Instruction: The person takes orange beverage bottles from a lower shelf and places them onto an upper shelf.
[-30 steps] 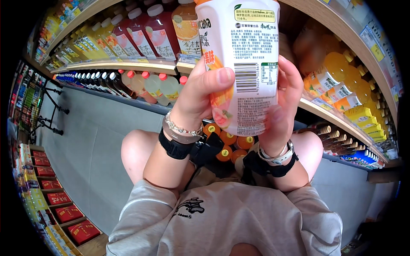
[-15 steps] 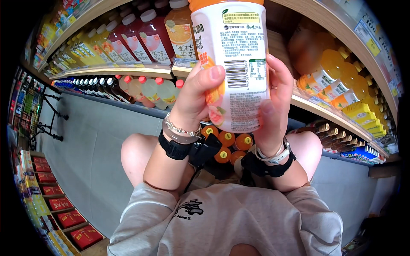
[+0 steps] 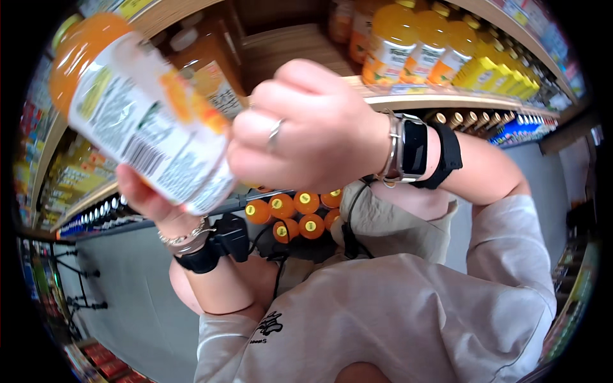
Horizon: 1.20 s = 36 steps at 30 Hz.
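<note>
A large orange juice bottle (image 3: 147,121) with a white label and yellow cap leans to the upper left, its back label and barcode showing. My left hand (image 3: 150,201) is closed around its lower part; some of those fingers are hidden behind the bottle. With the back of the hand up, my right hand (image 3: 313,127) is curled into a fist beside the bottle's lower right side, overlapping its edge. The right fingertips are out of sight, so I cannot tell whether they touch the bottle or pinch anything.
More orange juice bottles (image 3: 389,48) stand along the wooden shelf (image 3: 294,54) at the right. Another juice bottle (image 3: 214,83) is behind the held one. Below, between my knees, several orange bottles (image 3: 306,203) stand upright. Grey floor (image 3: 128,287) lies to the left.
The bottle has moved left and tipped from upright toward the upper left. My right hand has come off its right side and curled into a fist. The view has turned.
</note>
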Each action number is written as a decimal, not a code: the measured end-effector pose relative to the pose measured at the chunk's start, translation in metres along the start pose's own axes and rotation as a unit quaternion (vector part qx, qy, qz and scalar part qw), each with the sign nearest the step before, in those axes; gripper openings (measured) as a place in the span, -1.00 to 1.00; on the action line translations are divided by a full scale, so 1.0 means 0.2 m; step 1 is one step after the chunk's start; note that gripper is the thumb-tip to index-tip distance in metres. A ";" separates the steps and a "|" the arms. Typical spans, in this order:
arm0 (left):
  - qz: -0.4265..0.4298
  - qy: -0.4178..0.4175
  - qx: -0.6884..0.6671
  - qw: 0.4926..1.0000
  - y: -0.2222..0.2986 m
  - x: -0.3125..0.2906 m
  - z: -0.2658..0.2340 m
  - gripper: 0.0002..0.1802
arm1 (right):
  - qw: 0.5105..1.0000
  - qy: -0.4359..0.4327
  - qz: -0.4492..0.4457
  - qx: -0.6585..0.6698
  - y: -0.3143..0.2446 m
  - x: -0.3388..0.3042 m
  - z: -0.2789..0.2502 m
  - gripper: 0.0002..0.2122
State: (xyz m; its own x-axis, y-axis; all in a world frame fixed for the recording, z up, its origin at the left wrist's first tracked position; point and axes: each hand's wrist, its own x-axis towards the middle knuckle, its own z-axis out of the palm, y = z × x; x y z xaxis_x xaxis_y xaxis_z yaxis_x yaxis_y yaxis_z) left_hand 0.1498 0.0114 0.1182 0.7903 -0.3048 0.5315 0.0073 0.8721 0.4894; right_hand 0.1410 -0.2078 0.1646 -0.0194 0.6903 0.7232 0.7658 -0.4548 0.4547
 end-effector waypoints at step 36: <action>0.043 -0.004 0.123 0.991 0.12 -0.08 -0.06 -0.32 | 0.952 -0.200 -0.190 -0.132 -0.01 0.12 -0.06 -0.92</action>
State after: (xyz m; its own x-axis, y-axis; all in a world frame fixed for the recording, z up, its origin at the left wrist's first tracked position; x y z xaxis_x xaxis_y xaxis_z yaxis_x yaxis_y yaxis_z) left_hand 0.1449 0.0422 0.1142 0.7773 -0.2375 0.5826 -0.2102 0.7748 0.5962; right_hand 0.1316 -0.1964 0.1868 0.0229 0.9682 0.2491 0.5634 -0.2183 0.7968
